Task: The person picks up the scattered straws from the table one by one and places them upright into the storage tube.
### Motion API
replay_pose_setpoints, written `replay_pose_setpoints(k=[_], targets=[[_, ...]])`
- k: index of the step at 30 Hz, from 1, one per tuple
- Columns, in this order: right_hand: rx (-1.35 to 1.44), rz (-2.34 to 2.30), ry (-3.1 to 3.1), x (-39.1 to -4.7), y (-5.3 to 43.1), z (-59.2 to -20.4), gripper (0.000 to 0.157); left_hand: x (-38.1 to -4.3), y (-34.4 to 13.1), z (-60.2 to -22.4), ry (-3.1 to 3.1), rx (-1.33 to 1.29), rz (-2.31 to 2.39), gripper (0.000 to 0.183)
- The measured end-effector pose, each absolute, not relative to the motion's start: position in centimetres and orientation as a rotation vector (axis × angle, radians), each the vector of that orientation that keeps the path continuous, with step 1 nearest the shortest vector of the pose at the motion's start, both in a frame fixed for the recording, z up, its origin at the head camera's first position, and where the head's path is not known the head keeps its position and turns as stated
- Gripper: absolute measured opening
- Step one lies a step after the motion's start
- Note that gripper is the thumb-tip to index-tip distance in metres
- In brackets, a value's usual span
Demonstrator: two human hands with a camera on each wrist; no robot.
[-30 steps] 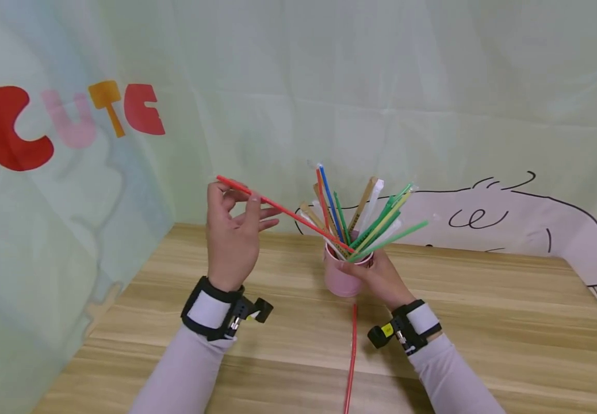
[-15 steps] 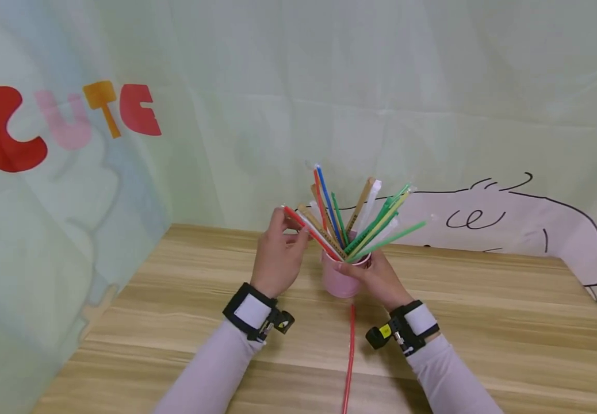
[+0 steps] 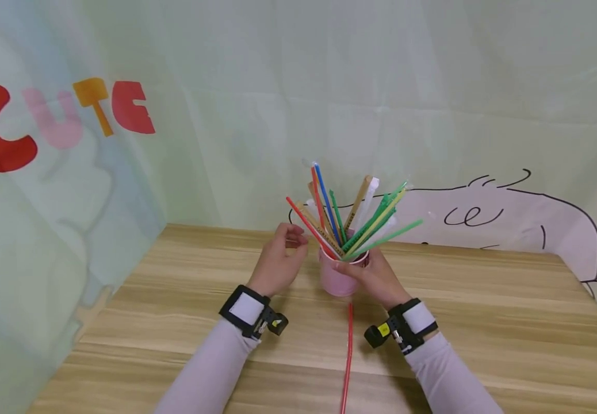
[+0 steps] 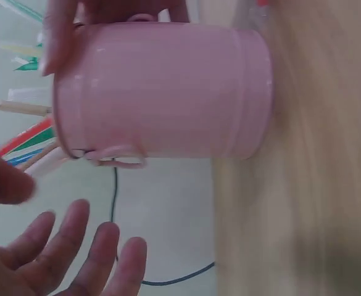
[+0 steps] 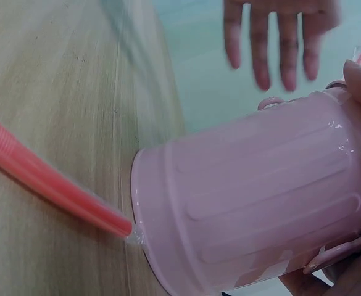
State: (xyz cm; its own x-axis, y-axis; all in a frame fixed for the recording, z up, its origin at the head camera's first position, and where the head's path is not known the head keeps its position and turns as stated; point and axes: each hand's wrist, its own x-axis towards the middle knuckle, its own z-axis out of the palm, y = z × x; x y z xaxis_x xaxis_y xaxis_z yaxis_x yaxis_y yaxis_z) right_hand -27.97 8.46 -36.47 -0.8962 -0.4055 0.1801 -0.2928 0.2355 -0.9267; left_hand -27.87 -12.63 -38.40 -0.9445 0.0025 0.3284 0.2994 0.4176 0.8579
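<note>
A pink bucket [image 3: 339,280] with small side handles stands on the wooden table, filled with several wrapped straws in green, brown, white, blue, yellow and red. My right hand [image 3: 379,279] grips it at the rim from the right, thumb across the front. To its left is my left hand [image 3: 279,260], fingers loosely bent and holding nothing; the left wrist view shows the fingers [image 4: 75,246] spread beside the bucket. One red straw [image 3: 306,221] leans out of the bucket's left side, just above that hand. Another red straw [image 3: 349,356] lies on the table, its far end close to the bucket's base.
The wooden table [image 3: 174,322] reaches back to a printed cloth backdrop [image 3: 278,115] with colourful letters at left and a line drawing at right. Black camera straps sit on both wrists.
My left hand brought a red straw rightward and down into the bucket, then let it go. The right hand stayed on the bucket.
</note>
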Motion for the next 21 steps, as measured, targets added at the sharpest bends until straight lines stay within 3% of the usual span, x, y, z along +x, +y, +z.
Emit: replay_pose_setpoints(k=[8, 11, 13, 21], targets=[[-0.697, -1.782, 2.368, -28.2, 8.7, -36.6, 0.065, -28.5, -10.0, -41.1, -2.585, -0.516, -1.526, 0.096], [-0.721, -1.817, 2.342, -28.9, 8.8, -37.5, 0.063, -29.0, -8.8, -42.0, -2.492, -0.581, -1.605, 0.110], [-0.746, -1.832, 2.331, -29.5, 8.9, -38.3, 0.062, -29.3, -8.1, -42.4, -2.438, -0.598, -1.621, 0.114], [-0.774, -1.820, 2.330, -30.4, 9.5, -39.7, 0.063, -29.5, -6.9, -42.7, -2.458, -0.431, -1.616, 0.100]])
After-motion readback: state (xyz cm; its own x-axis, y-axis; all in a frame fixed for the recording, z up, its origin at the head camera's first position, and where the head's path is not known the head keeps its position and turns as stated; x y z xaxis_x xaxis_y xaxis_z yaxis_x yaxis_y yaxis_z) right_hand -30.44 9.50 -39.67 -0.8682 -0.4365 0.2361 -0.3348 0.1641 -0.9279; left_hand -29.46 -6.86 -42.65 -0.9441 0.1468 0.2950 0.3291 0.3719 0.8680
